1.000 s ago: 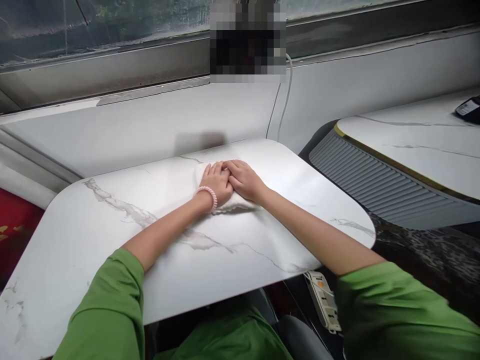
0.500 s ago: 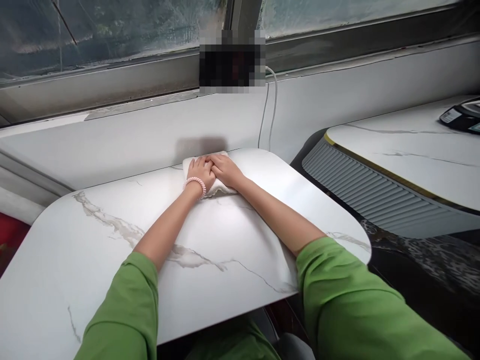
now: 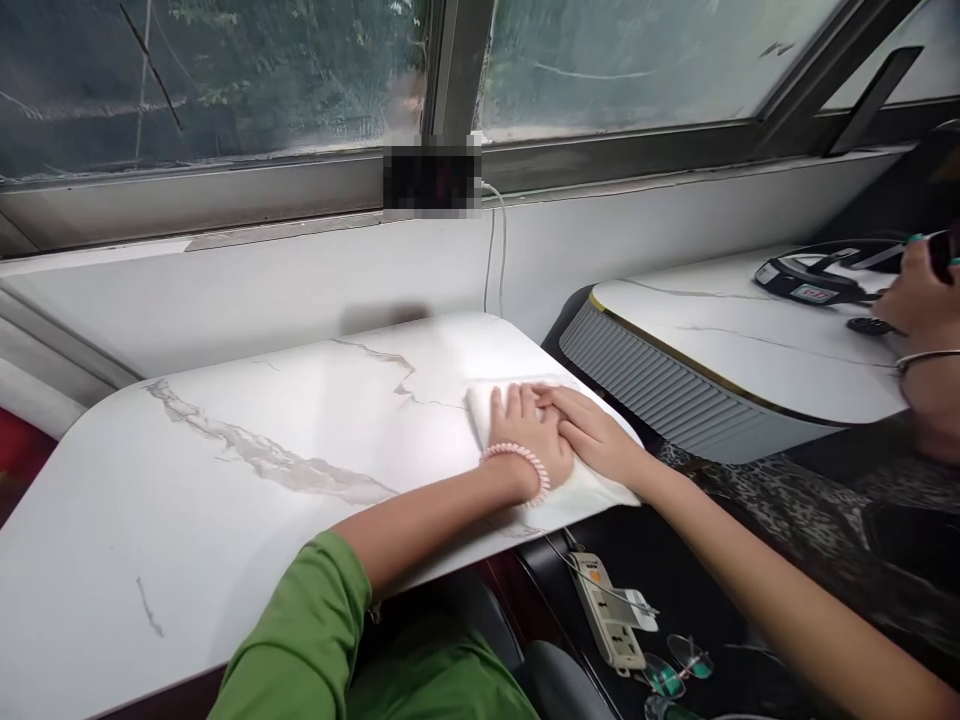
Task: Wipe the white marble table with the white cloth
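A white cloth [image 3: 478, 412] lies on the right end of the white marble-patterned table [image 3: 247, 560], its near corner reaching the table edge. My left hand [image 3: 531, 432] presses flat on the cloth, fingers spread, with a pink-and-white coil band around the wrist. Beside it and partly over it rests my right hand [image 3: 600, 435], its fingers stretched across the back of the left. Part of the cloth is hidden beneath both palms.
A power strip [image 3: 606, 615] and glasses [image 3: 679, 665] are below the table's right edge. Another table [image 3: 720, 350] stands to the right, bearing a black headset-like device [image 3: 806, 280]; a person's hand [image 3: 919, 290] is there. A window [image 3: 247, 80] runs behind.
Both hands and the cloth have moved from the table's back edge rightward and toward me. The view has shifted right, showing the power strip, the glasses and another person's hand.
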`<state>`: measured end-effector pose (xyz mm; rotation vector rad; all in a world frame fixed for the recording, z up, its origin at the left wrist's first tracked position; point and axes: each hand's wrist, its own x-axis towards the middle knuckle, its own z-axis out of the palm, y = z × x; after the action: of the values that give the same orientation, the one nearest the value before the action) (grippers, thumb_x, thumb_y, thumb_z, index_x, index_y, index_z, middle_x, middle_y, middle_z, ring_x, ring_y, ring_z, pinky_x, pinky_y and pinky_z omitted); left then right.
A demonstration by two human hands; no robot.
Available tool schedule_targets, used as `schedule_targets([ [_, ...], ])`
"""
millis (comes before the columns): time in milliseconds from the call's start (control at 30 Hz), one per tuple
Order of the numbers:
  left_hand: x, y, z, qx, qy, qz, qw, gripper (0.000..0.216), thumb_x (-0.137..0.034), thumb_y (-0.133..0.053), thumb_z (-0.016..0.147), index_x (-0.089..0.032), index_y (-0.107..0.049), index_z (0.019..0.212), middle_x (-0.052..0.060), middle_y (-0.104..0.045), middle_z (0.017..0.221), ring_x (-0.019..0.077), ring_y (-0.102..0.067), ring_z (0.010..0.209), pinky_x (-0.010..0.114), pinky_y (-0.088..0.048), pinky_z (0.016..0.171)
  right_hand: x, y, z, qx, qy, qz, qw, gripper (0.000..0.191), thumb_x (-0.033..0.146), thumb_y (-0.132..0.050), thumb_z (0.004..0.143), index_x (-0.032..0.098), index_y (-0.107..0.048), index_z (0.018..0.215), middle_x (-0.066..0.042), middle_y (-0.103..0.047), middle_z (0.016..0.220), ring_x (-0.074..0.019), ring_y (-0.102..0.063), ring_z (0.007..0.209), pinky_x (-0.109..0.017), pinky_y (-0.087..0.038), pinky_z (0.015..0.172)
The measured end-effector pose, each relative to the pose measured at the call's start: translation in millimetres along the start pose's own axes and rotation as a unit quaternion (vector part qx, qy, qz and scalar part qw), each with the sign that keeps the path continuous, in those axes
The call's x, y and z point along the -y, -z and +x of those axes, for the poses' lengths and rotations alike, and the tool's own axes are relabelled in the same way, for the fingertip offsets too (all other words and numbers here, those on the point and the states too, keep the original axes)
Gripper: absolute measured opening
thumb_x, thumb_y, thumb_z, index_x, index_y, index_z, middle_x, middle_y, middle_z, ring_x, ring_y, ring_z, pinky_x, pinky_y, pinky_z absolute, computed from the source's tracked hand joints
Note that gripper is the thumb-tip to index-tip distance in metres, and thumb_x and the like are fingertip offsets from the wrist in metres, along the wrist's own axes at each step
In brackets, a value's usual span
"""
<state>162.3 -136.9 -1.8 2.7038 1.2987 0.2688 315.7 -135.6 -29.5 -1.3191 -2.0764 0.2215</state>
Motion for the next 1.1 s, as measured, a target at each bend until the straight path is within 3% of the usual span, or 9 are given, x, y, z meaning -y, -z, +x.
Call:
schedule_targets([
  [100, -13, -3, 0, -0.002, -0.042, -0.008, 0.999, 0.052, -0.034, -0.033, 0.096, -0.010, -0.044, 0.140, 0.017, -0.035, 0.153, 0.0309, -0.026, 0.143, 0.052, -0.012, 0.119, -3, 12, -21, -0.006, -0.028, -0.022, 0.999, 0.029, 0.028, -0.039, 0.087, 0.026, -0.061, 0.107, -0.007, -0.062, 0.124, -0.0283, -0.056, 0.119, -0.050, -0.044, 0.102],
  [233, -11, -4, 9, 0.003, -0.048, -0.017, 0.999, 0.052, -0.033, -0.033, 0.096, -0.010, -0.041, 0.141, 0.017, -0.034, 0.153, 0.0293, -0.026, 0.143, 0.051, -0.012, 0.119, -7, 13, -17, -0.007, -0.034, -0.047, 0.998, 0.031, 0.028, -0.037, 0.087, 0.026, -0.060, 0.107, -0.007, -0.063, 0.123, -0.0300, -0.057, 0.116, -0.052, -0.044, 0.100],
  [433, 21, -3, 48, 0.002, -0.015, -0.017, 1.000, 0.053, -0.031, -0.031, 0.095, -0.009, -0.040, 0.143, 0.016, -0.035, 0.153, 0.0282, -0.026, 0.143, 0.049, -0.011, 0.120, -25, -2, 37, 0.001, -0.015, -0.050, 0.999, 0.033, 0.025, -0.035, 0.085, 0.024, -0.060, 0.106, -0.009, -0.063, 0.121, -0.0302, -0.059, 0.112, -0.052, -0.044, 0.096],
  [800, 122, -1, 144, -0.043, 0.052, -0.025, 0.997, 0.047, -0.023, -0.033, 0.094, -0.015, -0.047, 0.138, 0.010, -0.044, 0.147, 0.0226, -0.033, 0.139, 0.045, -0.012, 0.121, -75, -50, 176, 0.026, 0.005, -0.034, 0.999, 0.027, 0.020, -0.036, 0.077, 0.021, -0.055, 0.096, -0.013, -0.066, 0.107, -0.0277, -0.057, 0.100, -0.045, -0.044, 0.093],
  [933, 141, -2, 161, -0.044, 0.051, -0.037, 0.997, 0.047, -0.022, -0.031, 0.095, -0.014, -0.047, 0.139, 0.011, -0.045, 0.147, 0.0218, -0.034, 0.139, 0.043, -0.011, 0.121, -75, -57, 193, 0.021, -0.032, -0.039, 0.999, 0.025, 0.021, -0.034, 0.080, 0.023, -0.055, 0.095, -0.014, -0.065, 0.107, -0.0286, -0.056, 0.100, -0.045, -0.044, 0.091],
  [1100, 140, -4, 158, -0.043, 0.056, -0.008, 0.997, 0.047, -0.022, -0.030, 0.096, -0.017, -0.047, 0.140, 0.007, -0.042, 0.150, 0.0212, -0.032, 0.140, 0.043, -0.013, 0.122, -71, -58, 188, 0.014, -0.017, -0.027, 0.999, 0.028, 0.023, -0.035, 0.081, 0.022, -0.057, 0.099, -0.013, -0.067, 0.111, -0.0281, -0.057, 0.106, -0.045, -0.044, 0.096],
])
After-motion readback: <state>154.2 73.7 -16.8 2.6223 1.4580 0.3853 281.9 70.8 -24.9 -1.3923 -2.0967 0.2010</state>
